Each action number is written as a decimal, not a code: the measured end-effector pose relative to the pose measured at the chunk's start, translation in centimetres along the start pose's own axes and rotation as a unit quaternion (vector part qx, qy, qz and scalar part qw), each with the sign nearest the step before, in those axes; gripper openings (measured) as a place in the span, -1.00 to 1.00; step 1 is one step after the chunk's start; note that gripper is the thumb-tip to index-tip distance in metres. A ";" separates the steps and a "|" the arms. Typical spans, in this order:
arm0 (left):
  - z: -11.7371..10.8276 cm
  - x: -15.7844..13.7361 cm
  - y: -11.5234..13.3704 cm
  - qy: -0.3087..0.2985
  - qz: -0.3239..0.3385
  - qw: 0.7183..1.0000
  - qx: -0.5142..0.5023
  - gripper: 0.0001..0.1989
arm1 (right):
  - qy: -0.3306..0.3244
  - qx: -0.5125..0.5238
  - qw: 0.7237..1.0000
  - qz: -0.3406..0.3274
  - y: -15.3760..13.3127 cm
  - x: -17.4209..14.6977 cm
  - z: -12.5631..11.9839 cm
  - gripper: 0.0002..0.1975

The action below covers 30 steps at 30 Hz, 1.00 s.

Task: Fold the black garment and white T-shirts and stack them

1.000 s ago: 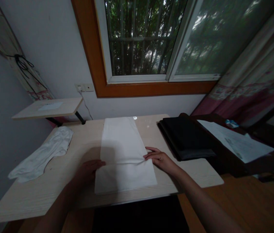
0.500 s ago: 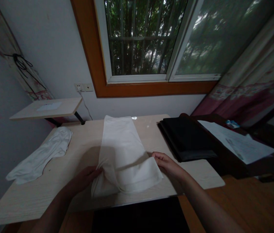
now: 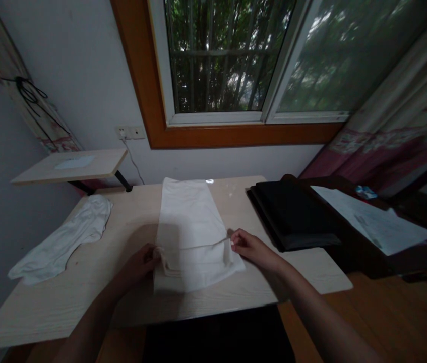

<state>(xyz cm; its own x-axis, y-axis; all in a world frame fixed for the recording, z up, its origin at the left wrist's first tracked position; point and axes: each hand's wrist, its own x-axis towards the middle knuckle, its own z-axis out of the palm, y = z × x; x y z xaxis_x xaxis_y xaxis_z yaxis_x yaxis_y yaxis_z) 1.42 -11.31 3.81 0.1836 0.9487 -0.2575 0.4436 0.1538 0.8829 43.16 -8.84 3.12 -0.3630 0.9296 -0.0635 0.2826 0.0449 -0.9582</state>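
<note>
A long white cloth (image 3: 190, 217), perhaps a garment, lies lengthwise on the table in front of me. Its near part is gathered in a crosswise fold with a rumpled edge. My left hand (image 3: 145, 259) pinches the cloth at its left edge, fingers partly in shadow. On the opposite edge, my right hand (image 3: 249, 247) grips a corner of the fold between thumb and fingers. Another white cloth (image 3: 65, 239) lies loosely bunched on the table to the left, apart from both hands.
The pale wooden table (image 3: 130, 217) carries a small raised shelf (image 3: 73, 166) with a paper on it at the back left. Black flat folders (image 3: 292, 214) lie to the right. Beyond them, papers (image 3: 368, 219) rest on a dark surface. A window (image 3: 228, 60) is behind.
The near end of the cloth has been drawn up into a flatter crosswise fold. My right hand has shifted slightly left and up, and my left hand slightly up.
</note>
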 end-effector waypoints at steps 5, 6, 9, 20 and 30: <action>0.2 0.6 -0.5 0.015 0.054 0.996 0.063 -0.34 | -0.016 -0.102 0.992 -0.073 -1.1 0.2 0.0 -0.40; 0.2 0.7 -0.5 0.024 0.077 0.993 0.084 -0.44 | -0.019 -0.114 0.988 -0.099 -1.2 0.4 0.1 -0.45; 0.1 1.3 0.1 0.044 0.104 0.986 0.121 -0.75 | -0.047 -0.134 0.977 -0.158 -1.5 1.1 0.5 -0.80; 0.2 3.8 -0.1 0.164 -0.006 0.986 -0.010 -0.42 | 0.179 -0.035 0.983 -0.010 0.6 4.7 0.9 -0.57; 1.0 1.2 -0.1 0.002 -0.008 1.000 -0.003 -0.01 | -0.005 -0.041 0.999 0.005 0.0 2.3 0.3 -0.32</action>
<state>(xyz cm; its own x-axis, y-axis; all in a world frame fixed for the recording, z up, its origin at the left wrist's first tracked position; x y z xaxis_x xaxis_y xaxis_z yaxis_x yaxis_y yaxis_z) 2.50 -10.42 3.03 0.1719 0.9473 -0.2704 0.4411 0.1714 0.8809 42.07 -6.78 2.84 -0.3694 0.9261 -0.0765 0.3587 0.0661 -0.9311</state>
